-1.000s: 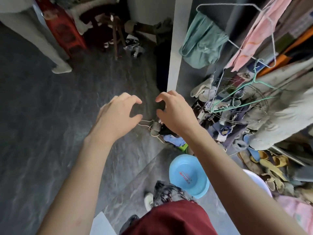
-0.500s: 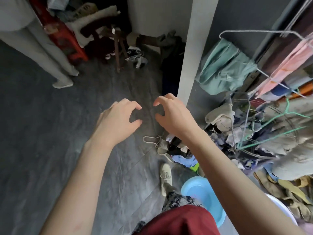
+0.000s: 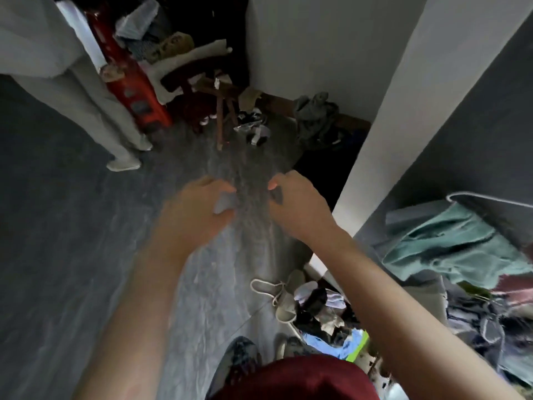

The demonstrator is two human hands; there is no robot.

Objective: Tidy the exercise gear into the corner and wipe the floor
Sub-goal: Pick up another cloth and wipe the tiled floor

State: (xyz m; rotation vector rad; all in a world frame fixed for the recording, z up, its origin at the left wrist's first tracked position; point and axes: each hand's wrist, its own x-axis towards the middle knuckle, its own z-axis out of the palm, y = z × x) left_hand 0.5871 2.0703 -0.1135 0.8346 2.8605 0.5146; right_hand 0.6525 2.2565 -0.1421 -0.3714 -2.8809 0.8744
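My left hand (image 3: 196, 215) and my right hand (image 3: 297, 206) are stretched out side by side above the dark grey floor (image 3: 72, 241). The fingers of both are loosely curled, with a gap to the thumb, and I see nothing held in either. The frame is motion-blurred. Below my right forearm a white cord loop (image 3: 264, 285) lies on the floor beside a beige shoe (image 3: 288, 304), at the edge of a heap of clothes (image 3: 320, 310).
A white pillar (image 3: 383, 125) rises on the right, with a teal cloth (image 3: 455, 243) hanging past it. Far ahead stand a wooden stool (image 3: 213, 88), a red crate (image 3: 129, 82) and a grey garment (image 3: 314, 116). Another person's trouser legs (image 3: 95, 111) stand at left.
The view has swung up and to the left; the blue basin has left the frame. Both hands stay out in front with the same curled fingers, and the cord and shoe now lie lower in view.
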